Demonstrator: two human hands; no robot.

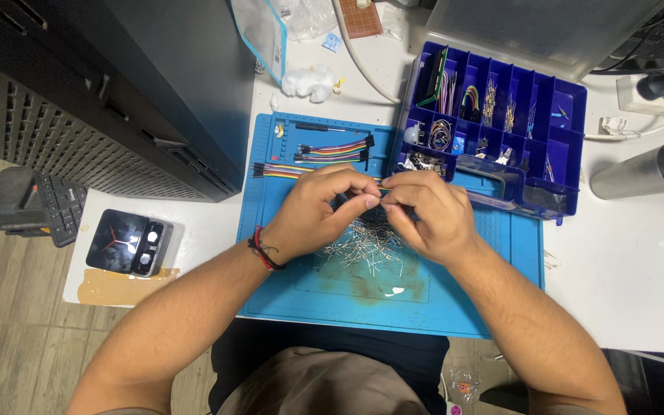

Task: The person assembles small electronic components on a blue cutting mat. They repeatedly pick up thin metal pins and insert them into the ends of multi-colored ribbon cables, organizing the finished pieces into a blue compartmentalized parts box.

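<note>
L hand (313,211) & R hand (428,215) grips pinching small wire piece (379,201) over blue mat (493,292).

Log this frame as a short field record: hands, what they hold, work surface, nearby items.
left hand: pinching a small thin part at the fingertips, too small to identify
right hand: pinching the same part, fingertips meeting the left
under hands: pile of loose metal pins
surface: blue mat on white table
behind hands: ribbon jumper wires
right rear: blue compartment box, lid open, small components inside
far right: grey cylinder
left: small dark device
</note>
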